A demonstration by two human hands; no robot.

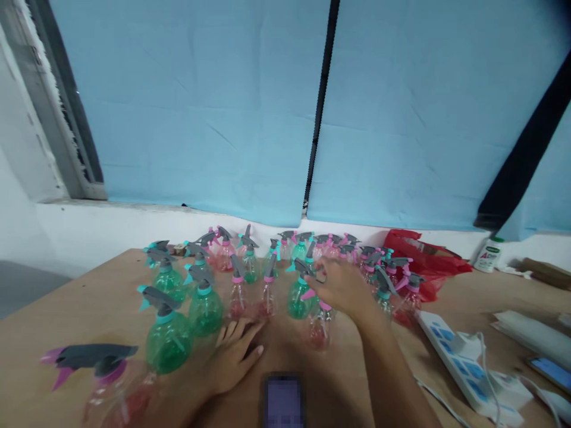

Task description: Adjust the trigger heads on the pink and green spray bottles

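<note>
My left hand (237, 355) lies on the wooden table, fingers stretched out and apart, holding nothing. Close beside it stand green spray bottles (206, 312) with grey and turquoise heads. My right hand (336, 284) is curled at the head of a clear pink spray bottle (319, 333), which stands upright; blur and the hand itself partly hide the contact. Just left of that bottle is another green spray bottle (300, 299). Two pink spray bottles (267, 302) stand between my hands. At the near left, a larger-looking pink spray bottle (118, 398) is cut off by the frame.
More spray bottles line the back of the table (107, 303) by the wall. On the right are a red plastic bag (430, 261), a white bottle (488, 255), a power strip (466, 365) with plugs and cables, and a phone (553, 373). A dark, pixelated device (284, 401) is at the front edge.
</note>
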